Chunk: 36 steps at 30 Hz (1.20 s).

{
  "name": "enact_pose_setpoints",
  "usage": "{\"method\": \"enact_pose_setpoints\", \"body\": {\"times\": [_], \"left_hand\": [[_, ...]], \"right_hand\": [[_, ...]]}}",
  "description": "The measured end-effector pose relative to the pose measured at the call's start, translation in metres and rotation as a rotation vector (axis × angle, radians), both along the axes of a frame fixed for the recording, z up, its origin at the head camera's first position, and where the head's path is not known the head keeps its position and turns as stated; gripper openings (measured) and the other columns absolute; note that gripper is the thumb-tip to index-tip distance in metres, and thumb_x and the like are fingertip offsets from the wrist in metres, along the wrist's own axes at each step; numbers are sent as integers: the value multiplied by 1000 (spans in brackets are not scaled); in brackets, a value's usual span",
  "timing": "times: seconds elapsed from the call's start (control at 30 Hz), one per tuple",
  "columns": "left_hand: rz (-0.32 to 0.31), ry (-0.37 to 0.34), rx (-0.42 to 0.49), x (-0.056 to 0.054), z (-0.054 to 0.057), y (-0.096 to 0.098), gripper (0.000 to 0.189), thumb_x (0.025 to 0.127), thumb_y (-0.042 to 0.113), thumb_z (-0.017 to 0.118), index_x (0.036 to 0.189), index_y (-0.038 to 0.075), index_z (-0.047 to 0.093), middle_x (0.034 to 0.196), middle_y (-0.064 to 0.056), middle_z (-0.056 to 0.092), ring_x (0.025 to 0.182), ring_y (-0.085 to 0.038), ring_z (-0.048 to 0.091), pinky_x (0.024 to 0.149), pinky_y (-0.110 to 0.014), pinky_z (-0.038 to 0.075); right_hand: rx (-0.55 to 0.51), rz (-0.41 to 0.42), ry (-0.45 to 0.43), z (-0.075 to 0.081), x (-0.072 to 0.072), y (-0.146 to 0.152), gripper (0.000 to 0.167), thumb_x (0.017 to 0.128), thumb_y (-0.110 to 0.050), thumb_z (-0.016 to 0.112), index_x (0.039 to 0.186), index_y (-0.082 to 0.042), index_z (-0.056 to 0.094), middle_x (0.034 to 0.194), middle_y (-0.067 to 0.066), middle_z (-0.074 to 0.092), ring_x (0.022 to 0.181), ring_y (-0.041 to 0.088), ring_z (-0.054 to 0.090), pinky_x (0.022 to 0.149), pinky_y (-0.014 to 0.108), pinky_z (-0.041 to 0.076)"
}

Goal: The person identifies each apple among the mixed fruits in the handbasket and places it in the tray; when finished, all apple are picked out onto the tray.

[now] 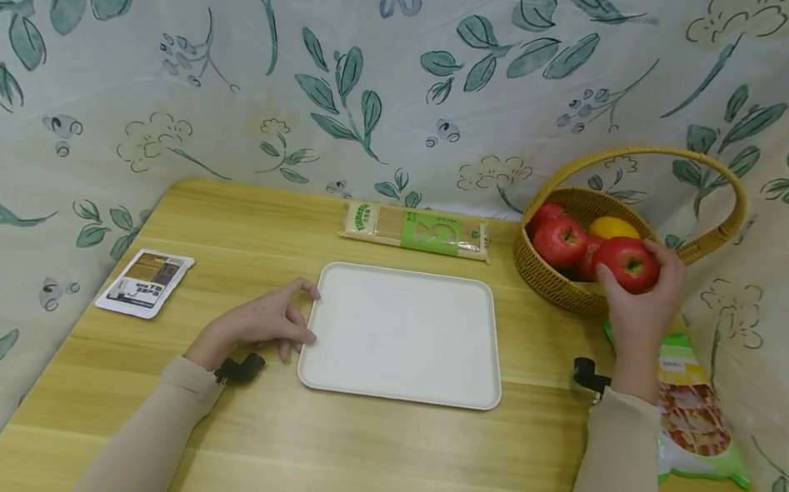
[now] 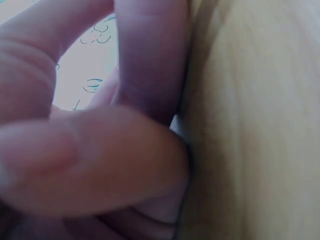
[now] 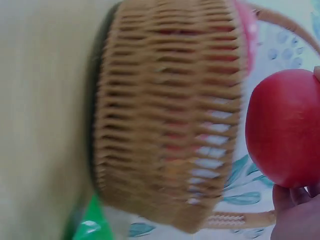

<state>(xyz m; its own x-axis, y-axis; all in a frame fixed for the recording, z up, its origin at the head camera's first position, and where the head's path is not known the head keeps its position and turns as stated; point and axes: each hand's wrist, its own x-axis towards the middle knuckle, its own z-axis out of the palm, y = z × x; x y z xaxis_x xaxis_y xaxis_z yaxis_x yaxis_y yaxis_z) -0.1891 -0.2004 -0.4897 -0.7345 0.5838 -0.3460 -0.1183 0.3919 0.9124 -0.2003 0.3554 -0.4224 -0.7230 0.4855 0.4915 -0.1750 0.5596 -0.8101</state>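
Observation:
My right hand (image 1: 647, 307) grips a red apple (image 1: 628, 265) with thumb and fingers, at the front right rim of a wicker basket (image 1: 558, 290). In the right wrist view, the apple (image 3: 287, 127) is beside the basket's woven side (image 3: 167, 100), apart from it. Inside the basket are more red apples (image 1: 559, 241) and a yellow fruit (image 1: 613, 228). My left hand (image 1: 267, 316) rests at the left edge of a white rectangular tray (image 1: 404, 336), thumb and forefinger spread along its rim. The left wrist view shows bent fingers (image 2: 150, 55) close to the tabletop.
A pack of dry noodles (image 1: 415, 230) lies behind the tray. At the left of the wooden table (image 1: 363, 469) is a small white pouch (image 1: 145, 284). A green food bag (image 1: 697, 410) lies at the right, partly behind the right forearm. Floral cloth (image 1: 386, 93) hangs around the table.

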Motion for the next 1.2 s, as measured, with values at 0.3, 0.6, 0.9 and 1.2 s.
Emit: {"method": "enact_pose_setpoints", "body": {"times": [0.3,0.6,0.9,1.2], "left_hand": [[4,12,-18,0,0,1,76,95,15,80,150,8,29,76,-6,73,53,-18,68,56,-31,60],[-7,31,-36,2,-3,0,76,95,16,80,150,7,28,77,-5,74,54,-18,68,58,-31,61],[-4,24,-26,0,-3,1,76,95,17,81,150,7,29,77,-5,74,53,-17,67,57,-30,60],[-3,20,-26,1,-2,0,76,95,16,80,150,7,28,76,-5,73,53,-17,67,56,-31,60]], "right_hand": [[8,126,-10,30,10,-28,66,85,-5,86,145,-19,61,146,-13,52,131,6,50,110,21,45],[9,329,-54,46,15,-70,69,85,-5,87,146,-19,60,146,-15,52,133,5,47,108,24,48],[61,497,-100,40,2,-122,67,86,-11,89,146,-18,59,156,2,51,143,22,47,114,58,51],[66,703,-266,21,-12,-188,63,87,-20,88,144,-21,59,155,6,50,143,32,48,110,62,53]]}}
